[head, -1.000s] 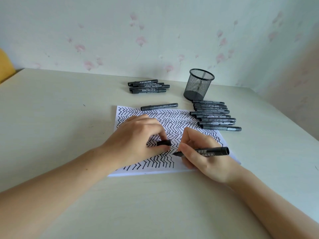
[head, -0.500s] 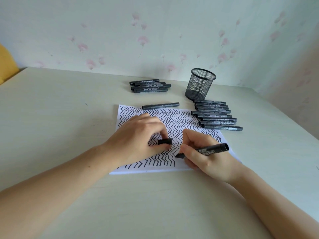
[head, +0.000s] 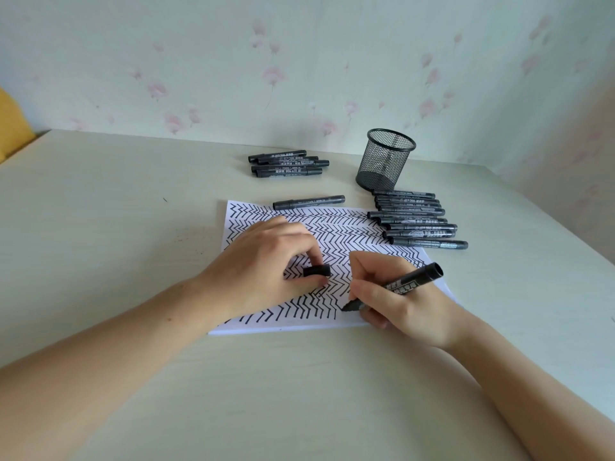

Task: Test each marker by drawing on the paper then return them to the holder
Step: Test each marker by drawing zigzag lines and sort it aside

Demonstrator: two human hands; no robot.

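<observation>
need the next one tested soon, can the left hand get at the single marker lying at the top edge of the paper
Probably yes: the single marker lies just beyond the left hand with nothing between, but that hand is pinching the cap, which it would need to free first.

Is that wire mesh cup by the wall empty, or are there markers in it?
Empty: through the mesh holder only its bare bottom shows, and nothing sticks out above its rim. The markers lie on the table.

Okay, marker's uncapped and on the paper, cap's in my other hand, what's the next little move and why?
Probably finish this zigzag stroke, then lift the marker and press the cap back on. The right hand has the tip on the paper at the unfinished bottom row, the left hand pinches the cap close by, and the mesh holder looks empty.
</observation>
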